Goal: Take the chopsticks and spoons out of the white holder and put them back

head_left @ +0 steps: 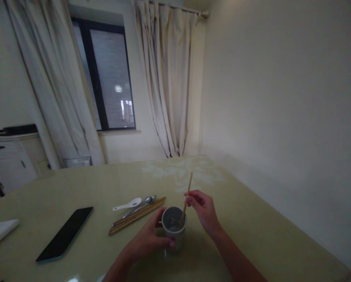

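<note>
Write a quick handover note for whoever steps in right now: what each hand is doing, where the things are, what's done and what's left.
Left hand: wrapped around the grey mug, steadying it on the table.
Right hand: pinching one chopstick, tip down inside the mug.
Beside the mug: more chopsticks, metal spoons, a white spoon; phone further left.
Done: chopstick is in the mug.
Left: mug's contents too dim to judge.

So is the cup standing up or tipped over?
Standing up. The cup sits on the table with its open mouth facing up, the left hand holds its side, and a chopstick pokes down inside.
</note>
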`<state>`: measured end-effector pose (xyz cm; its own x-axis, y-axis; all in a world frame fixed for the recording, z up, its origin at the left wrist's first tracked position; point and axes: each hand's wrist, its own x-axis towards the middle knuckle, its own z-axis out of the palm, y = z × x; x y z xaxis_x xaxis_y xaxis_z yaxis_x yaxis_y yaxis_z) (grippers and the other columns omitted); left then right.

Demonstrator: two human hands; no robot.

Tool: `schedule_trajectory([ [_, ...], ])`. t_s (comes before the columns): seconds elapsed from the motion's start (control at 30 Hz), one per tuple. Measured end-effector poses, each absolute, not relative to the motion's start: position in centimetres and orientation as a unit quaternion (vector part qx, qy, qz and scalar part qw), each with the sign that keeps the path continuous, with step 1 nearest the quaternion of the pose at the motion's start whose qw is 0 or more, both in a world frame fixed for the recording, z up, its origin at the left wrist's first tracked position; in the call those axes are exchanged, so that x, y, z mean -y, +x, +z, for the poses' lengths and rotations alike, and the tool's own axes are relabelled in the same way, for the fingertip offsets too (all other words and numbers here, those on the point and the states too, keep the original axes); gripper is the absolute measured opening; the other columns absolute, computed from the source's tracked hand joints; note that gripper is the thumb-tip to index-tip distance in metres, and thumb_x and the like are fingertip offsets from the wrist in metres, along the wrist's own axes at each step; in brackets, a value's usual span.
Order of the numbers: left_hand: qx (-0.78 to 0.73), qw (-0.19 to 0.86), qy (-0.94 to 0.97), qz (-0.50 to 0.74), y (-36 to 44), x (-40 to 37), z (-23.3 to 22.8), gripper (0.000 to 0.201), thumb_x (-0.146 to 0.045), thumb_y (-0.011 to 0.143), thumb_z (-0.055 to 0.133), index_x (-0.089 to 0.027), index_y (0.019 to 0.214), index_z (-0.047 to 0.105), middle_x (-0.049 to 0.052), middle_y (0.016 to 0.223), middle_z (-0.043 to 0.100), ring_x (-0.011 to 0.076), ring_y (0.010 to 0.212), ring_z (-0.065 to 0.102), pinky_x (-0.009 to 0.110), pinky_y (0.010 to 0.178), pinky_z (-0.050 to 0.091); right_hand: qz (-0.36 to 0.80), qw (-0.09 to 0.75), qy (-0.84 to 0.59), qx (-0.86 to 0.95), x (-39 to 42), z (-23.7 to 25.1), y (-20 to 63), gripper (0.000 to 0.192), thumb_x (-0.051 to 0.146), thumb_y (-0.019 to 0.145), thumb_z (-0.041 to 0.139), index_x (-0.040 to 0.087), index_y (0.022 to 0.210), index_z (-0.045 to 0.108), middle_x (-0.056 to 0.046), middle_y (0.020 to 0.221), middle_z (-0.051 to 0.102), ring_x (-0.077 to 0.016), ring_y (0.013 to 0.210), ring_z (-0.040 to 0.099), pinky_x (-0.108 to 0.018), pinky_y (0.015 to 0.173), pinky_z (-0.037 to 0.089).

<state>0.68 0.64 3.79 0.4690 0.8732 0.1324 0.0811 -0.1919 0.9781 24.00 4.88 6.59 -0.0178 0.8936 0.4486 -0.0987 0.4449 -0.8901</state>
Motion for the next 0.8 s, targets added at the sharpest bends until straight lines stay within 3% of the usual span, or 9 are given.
schedule_trajectory([
  [0.13,-0.313,0.566,0.671,0.362,0.0,-0.6,4.4,0.09,-0.047,0.063,0.098,-0.026,0.142,0.06,0.012,0.143,0.066,0.0349,0.132,0.061,0.052,0.119,0.041,0.371,0.562,-0.343,0.655,-4.2,6.4,23.0,0.039,0.058,0.094,0.07,0.022,0.088,0.084,-0.011,0.096,0.081,-0.0278,0.091,0.072,-0.039,0.081,0.054],
  [0.2,-0.323,0.565,0.666,0.365,-0.9,-0.8,5.0,0.09,-0.055,0.067,0.093,-0.027,0.145,0.058,0.012,0.147,0.064,0.0341,0.134,0.06,0.049,0.117,0.044,0.374,0.55,-0.357,0.656,-4.3,6.2,22.8,0.044,0.06,0.096,0.066,0.021,0.088,0.084,-0.01,0.092,0.08,-0.0267,0.088,0.071,-0.038,0.08,0.053],
  [0.3,-0.438,0.457,0.655,0.413,-2.7,-1.6,5.1,0.057,-0.067,0.091,0.062,-0.024,0.127,0.067,0.012,0.13,0.072,0.0298,0.119,0.066,0.042,0.1,0.053,0.387,0.539,-0.386,0.64,-4.8,5.4,22.7,0.051,0.066,0.095,0.063,0.02,0.092,0.085,-0.007,0.078,0.075,-0.0221,0.072,0.063,-0.034,0.07,0.05],
  [0.4,-0.594,0.253,0.663,0.38,-4.3,-2.7,4.3,0.041,-0.055,0.098,0.047,-0.021,0.095,0.068,0.009,0.096,0.074,0.0274,0.091,0.068,0.038,0.082,0.052,0.404,0.528,-0.401,0.63,-5.5,4.5,22.5,0.057,0.071,0.093,0.062,0.018,0.088,0.084,-0.005,0.071,0.07,-0.0194,0.065,0.058,-0.032,0.064,0.045],
  [0.5,-0.653,0.112,0.702,0.261,-5.0,-3.1,3.4,0.018,-0.034,0.094,0.054,-0.021,0.092,0.066,0.009,0.099,0.073,0.0274,0.097,0.067,0.036,0.087,0.049,0.423,0.515,-0.407,0.624,-6.1,3.5,22.3,0.062,0.075,0.09,0.062,0.016,0.085,0.082,-0.005,0.071,0.069,-0.0192,0.065,0.058,-0.031,0.063,0.044],
  [0.8,-0.7,0.067,0.697,0.138,-4.0,-2.3,4.1,0.016,-0.028,0.101,0.048,-0.021,0.105,0.062,0.009,0.11,0.075,0.0258,0.108,0.07,0.033,0.09,0.048,0.431,0.492,-0.415,0.633,-6.8,2.0,21.7,0.059,0.072,0.088,0.064,0.017,0.07,0.071,-0.001,0.065,0.062,-0.0183,0.065,0.055,-0.028,0.061,0.041],
])
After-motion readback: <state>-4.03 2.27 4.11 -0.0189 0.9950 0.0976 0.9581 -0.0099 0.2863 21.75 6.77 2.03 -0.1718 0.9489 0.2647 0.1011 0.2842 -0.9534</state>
